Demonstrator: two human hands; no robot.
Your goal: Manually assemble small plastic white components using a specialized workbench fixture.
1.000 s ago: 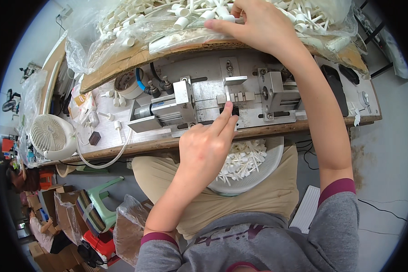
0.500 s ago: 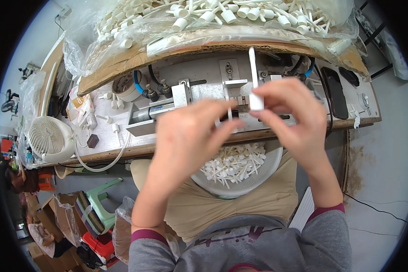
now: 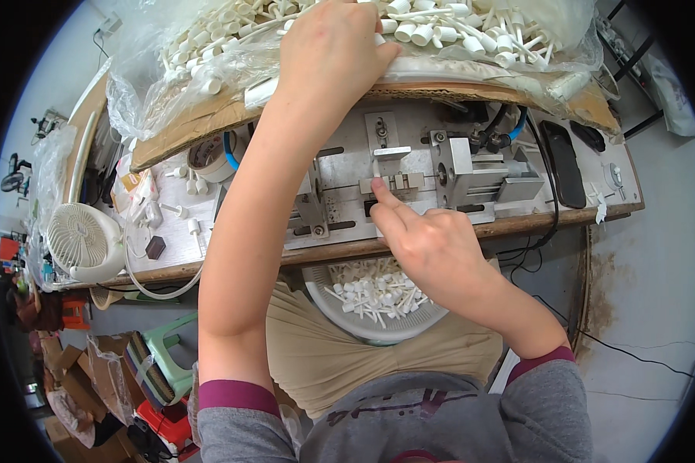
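My left hand (image 3: 332, 50) reaches over the heap of white capped sticks (image 3: 432, 27) on the raised cardboard shelf; its thumb shows, but the other fingertips are hidden behind the hand. At the bench, my right hand (image 3: 436, 243) has its index finger stretched out, the tip touching the small metal holder (image 3: 401, 182) in the middle of the fixture. Just beyond that fingertip, part of a thin white stick (image 3: 376, 166) shows beside the holder. Nothing is visibly gripped in the right hand.
Metal clamp blocks (image 3: 459, 166) flank the holder. Over the bench hangs the cardboard edge (image 3: 177, 139). A small white fan (image 3: 85, 239) stands left, a black phone (image 3: 561, 166) lies right. Below, a white basket (image 3: 378, 333) holds more capped sticks.
My left hand has moved up and away from the fixture to the heap. My right hand has lowered to the holder and no longer holds the white capped stick upright.
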